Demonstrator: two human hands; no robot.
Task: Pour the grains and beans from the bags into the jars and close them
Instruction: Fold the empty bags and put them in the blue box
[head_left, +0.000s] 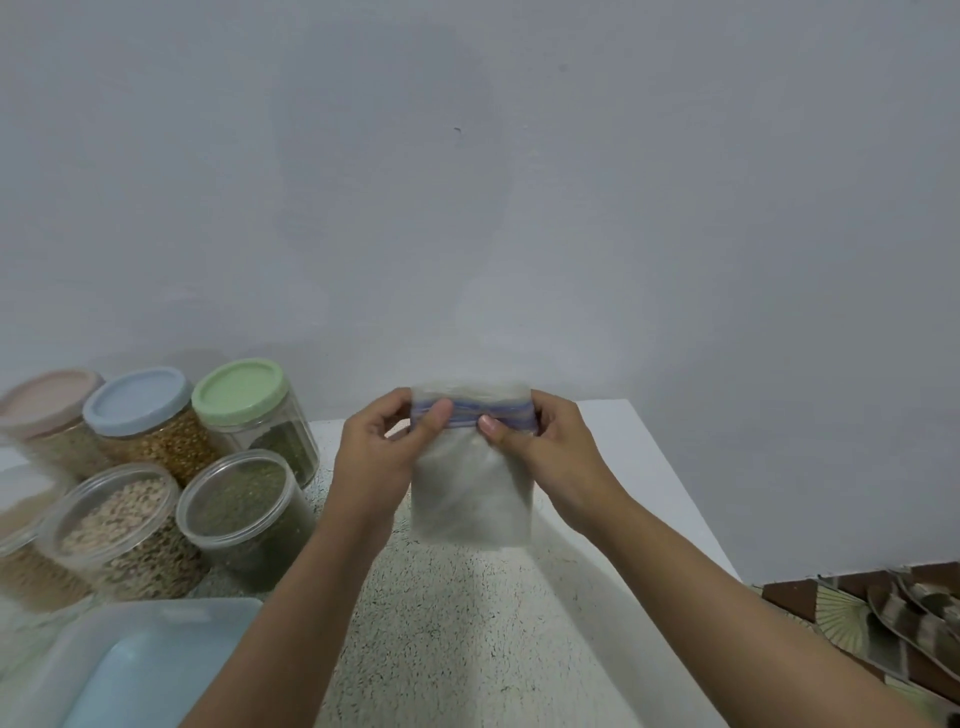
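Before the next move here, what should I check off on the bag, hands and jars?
1. Grip: left hand and right hand pinch the bag at its zip strip: ok.
2. Contents emptied: the film is cloudy: cannot tell.
3. Zip sealed: cannot tell.
4. Back jars closed: pink lid, blue lid and green lid are on: ok.
5. Front jars closed: green-bean jar and pale-bean jar are lidless: not ok.

Pale blue tub (145, 686) on speckled counter (467, 649), grey wall (467, 182) behind
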